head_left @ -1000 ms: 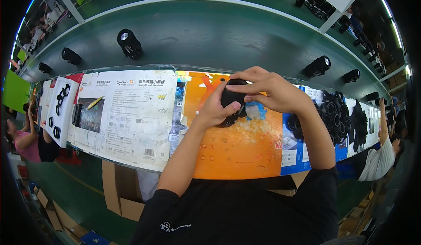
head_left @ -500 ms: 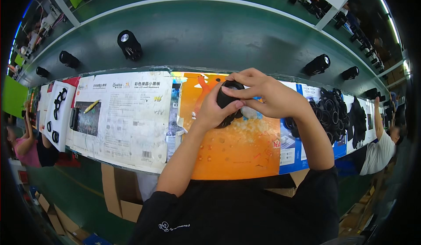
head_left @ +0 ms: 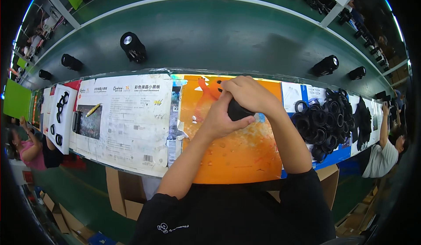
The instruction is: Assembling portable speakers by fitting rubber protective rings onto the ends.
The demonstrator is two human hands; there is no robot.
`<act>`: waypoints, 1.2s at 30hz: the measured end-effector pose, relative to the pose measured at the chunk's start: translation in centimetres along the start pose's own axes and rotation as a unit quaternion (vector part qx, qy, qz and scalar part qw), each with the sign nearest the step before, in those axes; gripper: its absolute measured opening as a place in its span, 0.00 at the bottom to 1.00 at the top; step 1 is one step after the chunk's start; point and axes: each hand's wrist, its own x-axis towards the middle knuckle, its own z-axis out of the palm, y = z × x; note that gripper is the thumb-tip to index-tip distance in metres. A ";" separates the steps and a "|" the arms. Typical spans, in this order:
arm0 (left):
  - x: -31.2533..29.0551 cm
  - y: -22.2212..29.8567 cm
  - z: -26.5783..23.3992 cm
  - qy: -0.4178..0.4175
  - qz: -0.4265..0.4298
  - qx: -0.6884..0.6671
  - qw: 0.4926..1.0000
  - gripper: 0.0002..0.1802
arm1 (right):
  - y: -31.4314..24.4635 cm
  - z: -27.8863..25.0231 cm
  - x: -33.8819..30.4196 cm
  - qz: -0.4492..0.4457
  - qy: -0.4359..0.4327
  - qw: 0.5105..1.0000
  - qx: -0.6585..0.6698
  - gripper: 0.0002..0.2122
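Over the orange sheet (head_left: pixel 237 161) on the bench, both hands close around a black cylinder (head_left: pixel 238 111) that looks like a portable speaker. My left hand (head_left: pixel 219 118) wraps its left side, with the thumb along the near edge. My right hand (head_left: pixel 251 95) covers its far upper side, fingers bent over it. Much of the cylinder lies hidden beneath the hands. To the right of my right forearm is a heap of black rings (head_left: pixel 326 120), and beyond it a pile of limp black pieces (head_left: pixel 363 124).
Similar black cylinders stand on the green conveyor (head_left: pixel 197 34), one (head_left: pixel 133 47) ahead left and another (head_left: pixel 325 65) ahead right. A yellow marker (head_left: pixel 93 110) lies on the white cardboard (head_left: pixel 131 144). A white tray (head_left: pixel 65 142) holds black parts. Co-workers sit at both sides.
My right hand has turned and come down over the cylinder's far side, and the cylinder has tilted. My right forearm has swung left, uncovering more of the ring heap.
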 end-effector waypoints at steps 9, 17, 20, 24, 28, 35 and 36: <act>-0.8 0.0 -0.2 -0.023 -0.061 -0.029 0.997 0.50 | -2.0 -0.4 -0.1 0.072 -0.010 0.995 0.070 0.18; -0.4 -2.6 -1.0 0.011 0.006 -0.109 0.994 0.47 | -1.3 1.7 -0.3 0.075 0.080 0.850 0.514 0.20; 0.1 -5.1 -2.1 0.032 -0.022 -0.296 0.954 0.48 | 0.1 5.5 -2.1 0.123 0.234 0.765 0.587 0.12; 0.2 -5.5 -3.0 0.031 -0.064 -0.378 0.923 0.54 | 2.6 10.3 -3.2 0.099 0.220 0.775 0.584 0.07; 0.4 -4.8 -3.0 0.035 -0.085 -0.439 0.894 0.54 | 3.0 12.8 -4.0 0.035 0.275 0.712 0.645 0.04; 1.3 -3.9 -3.4 0.153 -0.069 -0.501 0.849 0.47 | 2.3 12.4 -3.8 0.043 0.280 0.716 0.638 0.11; 1.3 -4.5 -3.9 0.106 -0.015 -0.536 0.837 0.46 | 2.1 12.3 -3.8 0.044 0.281 0.713 0.641 0.11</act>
